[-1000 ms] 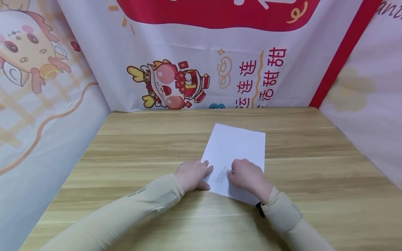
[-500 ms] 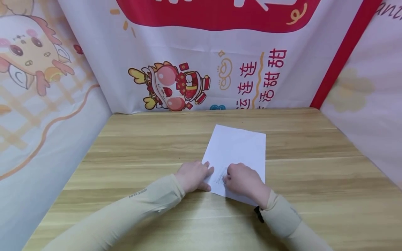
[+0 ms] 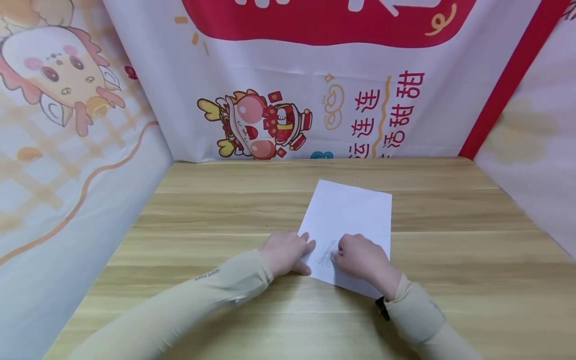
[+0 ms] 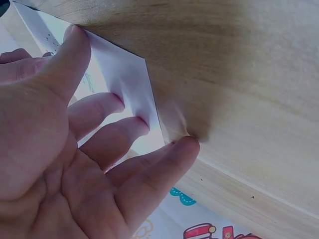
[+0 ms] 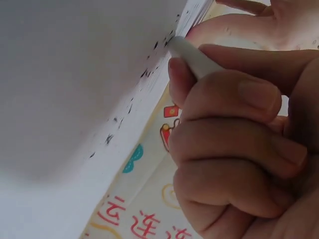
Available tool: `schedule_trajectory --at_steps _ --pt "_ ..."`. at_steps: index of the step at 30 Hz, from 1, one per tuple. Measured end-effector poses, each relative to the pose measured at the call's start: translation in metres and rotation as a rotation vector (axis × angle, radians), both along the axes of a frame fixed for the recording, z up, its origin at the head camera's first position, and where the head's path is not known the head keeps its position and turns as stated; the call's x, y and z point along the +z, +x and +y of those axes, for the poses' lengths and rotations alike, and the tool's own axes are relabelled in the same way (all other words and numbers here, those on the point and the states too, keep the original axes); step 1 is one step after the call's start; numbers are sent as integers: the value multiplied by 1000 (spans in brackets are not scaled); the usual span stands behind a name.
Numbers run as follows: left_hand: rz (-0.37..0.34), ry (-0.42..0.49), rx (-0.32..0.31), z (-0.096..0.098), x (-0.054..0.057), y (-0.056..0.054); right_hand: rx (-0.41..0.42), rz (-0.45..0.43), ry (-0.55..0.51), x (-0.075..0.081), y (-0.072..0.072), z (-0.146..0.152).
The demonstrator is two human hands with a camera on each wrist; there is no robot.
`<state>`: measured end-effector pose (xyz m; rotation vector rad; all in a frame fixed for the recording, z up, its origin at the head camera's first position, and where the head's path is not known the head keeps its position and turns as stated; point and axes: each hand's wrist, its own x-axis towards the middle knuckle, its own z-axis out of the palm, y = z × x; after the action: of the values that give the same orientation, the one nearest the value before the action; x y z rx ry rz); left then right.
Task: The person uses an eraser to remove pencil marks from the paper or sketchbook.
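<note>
A white sheet of paper (image 3: 355, 212) lies on the table, with a patch of grey pencil strokes (image 3: 325, 256) near its lower left. My right hand (image 3: 363, 257) pinches a white eraser (image 5: 195, 57) between thumb and curled forefinger, its tip against the paper by the marks. Dark crumbs (image 5: 144, 73) dot the sheet beside that tip. My left hand (image 3: 287, 252) rests at the paper's left edge, fingers spread. In the left wrist view, the left thumb and some fingertips (image 4: 137, 125) touch the sheet, while another fingertip reaches the wood beyond its edge.
The wood-grain table (image 3: 216, 215) extends around the paper on all sides. A printed cloth (image 3: 279, 65) hangs along its back edge. More patterned cloth borders the left (image 3: 90, 165) and right sides. A black strap (image 3: 382, 308) shows at the right wrist.
My right hand has made small rubbing movements over the pencil marks. The left hand keeps its place on the paper. The head view has shifted slightly, moving the scene rightward.
</note>
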<state>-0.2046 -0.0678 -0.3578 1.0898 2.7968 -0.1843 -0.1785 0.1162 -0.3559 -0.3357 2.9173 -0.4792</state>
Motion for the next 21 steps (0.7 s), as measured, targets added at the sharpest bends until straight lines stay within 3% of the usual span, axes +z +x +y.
schedule_trajectory --at_steps 4,8,21 --pt "4 -19 3 2 -1 0 40 6 -14 0 1 1" --pt "8 1 -5 2 -1 -1 -12 31 4 2 1 3" --pt "23 14 -29 0 0 -2 -4 3 -18 1 -1 1"
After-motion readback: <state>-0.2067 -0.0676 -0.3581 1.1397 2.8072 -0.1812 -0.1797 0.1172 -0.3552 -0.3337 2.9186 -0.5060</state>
